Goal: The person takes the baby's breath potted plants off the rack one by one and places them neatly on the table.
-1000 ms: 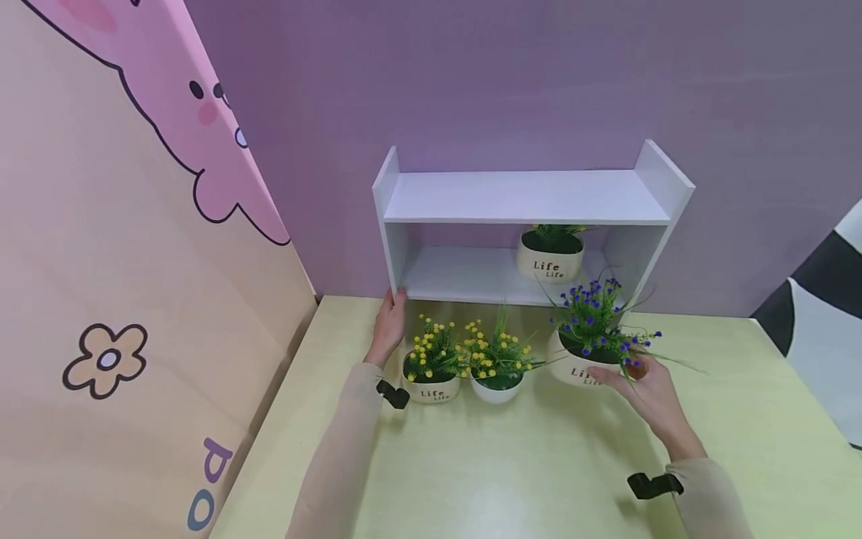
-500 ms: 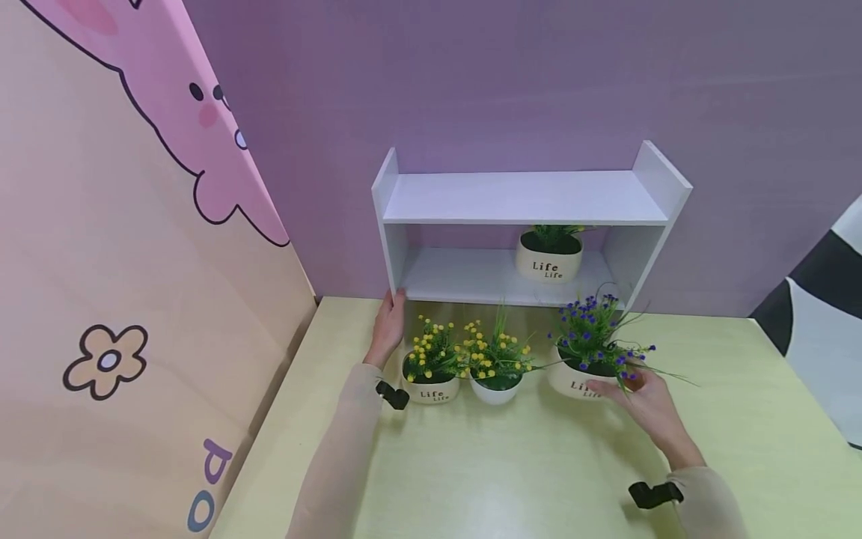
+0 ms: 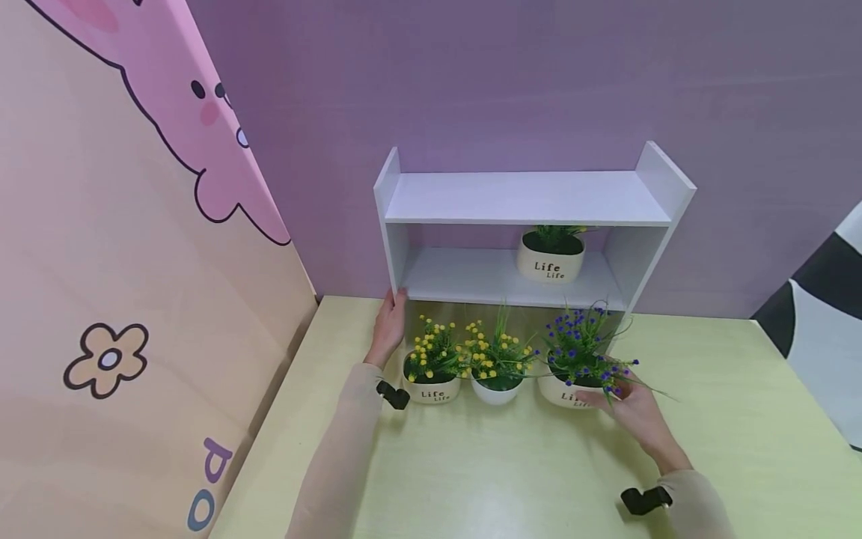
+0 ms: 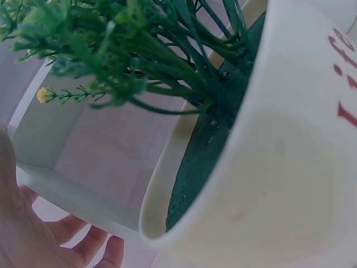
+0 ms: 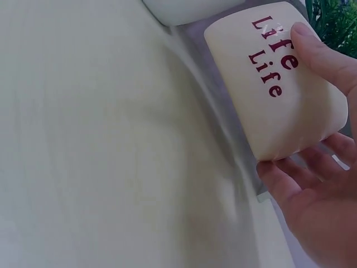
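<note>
My right hand (image 3: 633,415) grips a cream oval flowerpot (image 3: 560,391) of purple-blue artificial flowers. In the right wrist view the thumb lies on the front of this pot (image 5: 262,106), near the "Life" lettering, and the fingers curl beneath its base. At the far left my left hand (image 3: 387,329) holds the lower front corner of a white two-tier shelf (image 3: 525,198); its fingers curl round the edge in the left wrist view. Another cream flowerpot (image 3: 551,266) sits on the lower tier, towards the right.
A cream flowerpot (image 3: 431,392) and a round white flowerpot (image 3: 496,392), both with yellow flowers, stand in front of the shelf. A purple wall (image 3: 505,82) rises behind it. The pale wooden table (image 3: 471,479) extends forward, with a decorated panel (image 3: 168,284) at left.
My right hand has brought the flowerpot of purple-blue flowers down and to the left, closer to the white flowerpot. The left hand stays at the shelf corner.
</note>
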Available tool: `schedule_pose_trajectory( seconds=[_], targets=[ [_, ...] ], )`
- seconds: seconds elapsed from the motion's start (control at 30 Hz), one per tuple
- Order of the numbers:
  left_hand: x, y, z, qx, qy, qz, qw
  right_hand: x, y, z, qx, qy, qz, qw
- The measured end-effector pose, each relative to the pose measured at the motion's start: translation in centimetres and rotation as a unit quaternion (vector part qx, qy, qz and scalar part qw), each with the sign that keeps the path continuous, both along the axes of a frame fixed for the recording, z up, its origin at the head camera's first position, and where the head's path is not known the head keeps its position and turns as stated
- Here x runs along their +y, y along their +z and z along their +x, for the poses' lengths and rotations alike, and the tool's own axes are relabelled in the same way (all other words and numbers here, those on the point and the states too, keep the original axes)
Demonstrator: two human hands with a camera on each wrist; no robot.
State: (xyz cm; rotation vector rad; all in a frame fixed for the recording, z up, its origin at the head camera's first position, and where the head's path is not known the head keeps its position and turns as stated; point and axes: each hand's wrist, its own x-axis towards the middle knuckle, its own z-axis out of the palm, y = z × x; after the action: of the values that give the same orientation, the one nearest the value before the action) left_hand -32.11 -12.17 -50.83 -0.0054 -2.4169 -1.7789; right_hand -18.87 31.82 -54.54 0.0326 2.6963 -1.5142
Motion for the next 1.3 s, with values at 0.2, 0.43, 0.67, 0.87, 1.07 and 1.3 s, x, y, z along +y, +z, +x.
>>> schedule_pose_trajectory(
  seconds=[0.2, 0.43, 0.67, 0.87, 1.07, 1.3],
  targets=[
    [0.0, 0.0, 0.0, 0.000, -0.003, 0.001, 1.0000, -0.3, -1.0, 0.3, -0.008, 0.011, -0.007, 0.9999],
    [-0.1, 0.4, 0.0, 0.005, -0.004, 0.004, 1.0000, -0.6, -1.3, 0.2, -0.009, 0.013, -0.001, 0.9999],
    [0.0, 0.2, 0.0, 0.000, -0.004, 0.007, 1.0000, -0.8, -2.3, 0.3, 0.029, 0.007, -0.040, 0.9988],
    [0.0, 0.4, 0.1, -0.001, -0.001, 0.004, 1.0000, -1.0, -2.3, 0.7, 0.036, 0.012, -0.023, 0.9990],
    [0.1, 0.3, 0.1, 0.001, -0.002, 0.003, 1.0000, -1.1, -2.3, 0.8, 0.023, 0.012, -0.046, 0.9986],
    [0.1, 0.4, 0.2, 0.001, -0.003, 0.011, 0.9999, -1.3, -2.2, 0.9, 0.026, 0.008, -0.040, 0.9988]
  ],
)
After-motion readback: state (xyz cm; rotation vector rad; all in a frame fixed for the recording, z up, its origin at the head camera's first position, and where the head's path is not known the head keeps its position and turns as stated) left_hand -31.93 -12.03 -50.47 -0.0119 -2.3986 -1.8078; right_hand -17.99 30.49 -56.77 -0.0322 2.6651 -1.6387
